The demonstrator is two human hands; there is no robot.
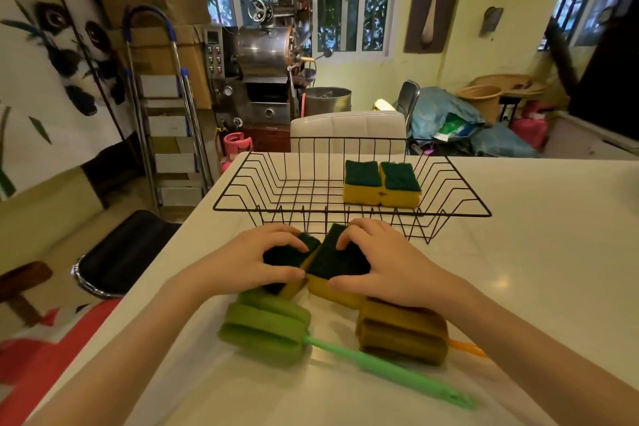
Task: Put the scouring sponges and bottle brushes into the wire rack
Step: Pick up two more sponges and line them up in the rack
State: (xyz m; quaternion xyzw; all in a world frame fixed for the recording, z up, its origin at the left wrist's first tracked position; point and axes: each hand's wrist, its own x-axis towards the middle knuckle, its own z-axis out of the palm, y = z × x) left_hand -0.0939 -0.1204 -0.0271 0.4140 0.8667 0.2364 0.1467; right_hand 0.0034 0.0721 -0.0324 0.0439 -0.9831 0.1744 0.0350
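A black wire rack stands on the white table, with two yellow-and-green scouring sponges lying side by side in its right half. In front of the rack, my left hand grips one sponge and my right hand grips another sponge, thumbs and fingers clamped on their edges; the two sponges touch. Nearer to me lie a green bottle brush with a long green handle and an orange-brown bottle brush, partly under my right wrist.
The white table has its left edge close to the rack. A white chair back stands behind the rack, and a black stool sits to the left below the table. Machinery and clutter fill the room behind.
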